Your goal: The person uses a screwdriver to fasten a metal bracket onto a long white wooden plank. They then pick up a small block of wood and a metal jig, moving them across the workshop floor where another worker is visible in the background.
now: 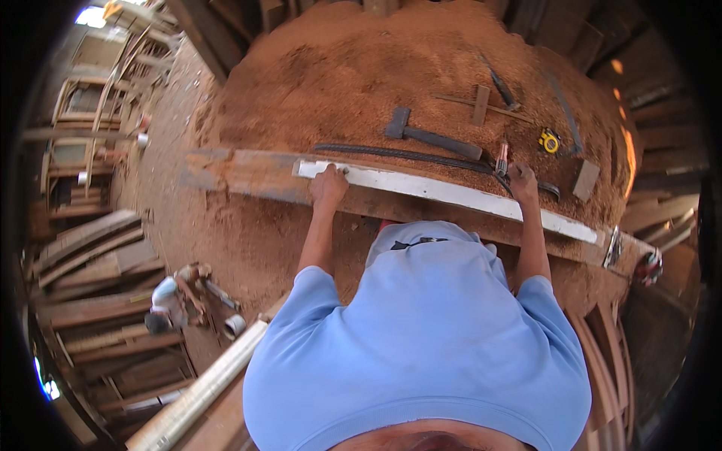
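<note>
Plainly, left fingers (329, 174) clasp a straight-edged white strip (451, 195); right fingers (517, 173) are curled, contents unclear.

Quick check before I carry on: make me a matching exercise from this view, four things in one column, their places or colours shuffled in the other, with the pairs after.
Things
1. Tape measure
2. Left hand
3. White strip
4. Mallet

Places or colours
A. Lies lengthwise along the plank
B. On sawdust, head toward the left
C. Yellow and black
D. Near the white strip's left end

Pairs: 1-C, 2-D, 3-A, 4-B
</note>
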A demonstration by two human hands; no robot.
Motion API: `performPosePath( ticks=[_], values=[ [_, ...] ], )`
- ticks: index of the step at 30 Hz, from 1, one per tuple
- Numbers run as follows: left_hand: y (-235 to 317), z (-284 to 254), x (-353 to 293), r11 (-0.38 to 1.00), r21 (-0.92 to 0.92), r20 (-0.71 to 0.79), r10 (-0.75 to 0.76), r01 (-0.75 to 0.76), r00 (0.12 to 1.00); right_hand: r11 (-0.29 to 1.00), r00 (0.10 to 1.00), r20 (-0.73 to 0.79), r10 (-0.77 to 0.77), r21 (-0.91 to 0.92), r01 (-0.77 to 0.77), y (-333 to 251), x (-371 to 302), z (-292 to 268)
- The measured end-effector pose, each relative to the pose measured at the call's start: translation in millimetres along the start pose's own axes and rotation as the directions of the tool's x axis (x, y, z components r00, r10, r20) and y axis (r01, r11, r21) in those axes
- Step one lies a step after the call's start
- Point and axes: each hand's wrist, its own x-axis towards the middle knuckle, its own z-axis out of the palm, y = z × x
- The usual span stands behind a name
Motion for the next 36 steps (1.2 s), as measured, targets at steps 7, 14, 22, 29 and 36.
performPosePath(
  ticks=[7, 14, 22, 29, 36],
  values=[
    [2.7, 23.1, -7.5, 0.957, -0.195, -0.098, -0.237, 0.215, 0.967, 0.977, 0.885, 0.416, -0.208, 0.046, 0.208, -6.0, 3.6, -0.9],
    [8.0, 13.2, -20.7, 0.935, -0.321, -0.226, -0.234, 0.154, 0.946, 0.980, 0.878, 0.436, -0.197, 0.056, 0.192, -8.2, -5.2, -5.1],
    [-1.1, 3.8, -3.5, 0.982, -0.188, -0.042, -0.024, 0.016, 0.999, 0.992, 0.938, 0.326, -0.120, -0.003, 0.128, -11.9, -30.6, 3.1],
    [-11.5, 2.7, 7.6, 0.974, -0.227, 0.005, 0.021, -0.019, 1.000, 0.995, 0.949, 0.308, -0.060, -0.053, 0.080, -29.3, -35.5, 5.1],
    [-19.5, 1.4, 21.7, 0.949, -0.180, -0.057, 0.254, -0.260, 0.966, 0.989, 0.950, 0.307, -0.059, -0.113, 0.098, -40.5, -35.7, 15.9]
  ],
)
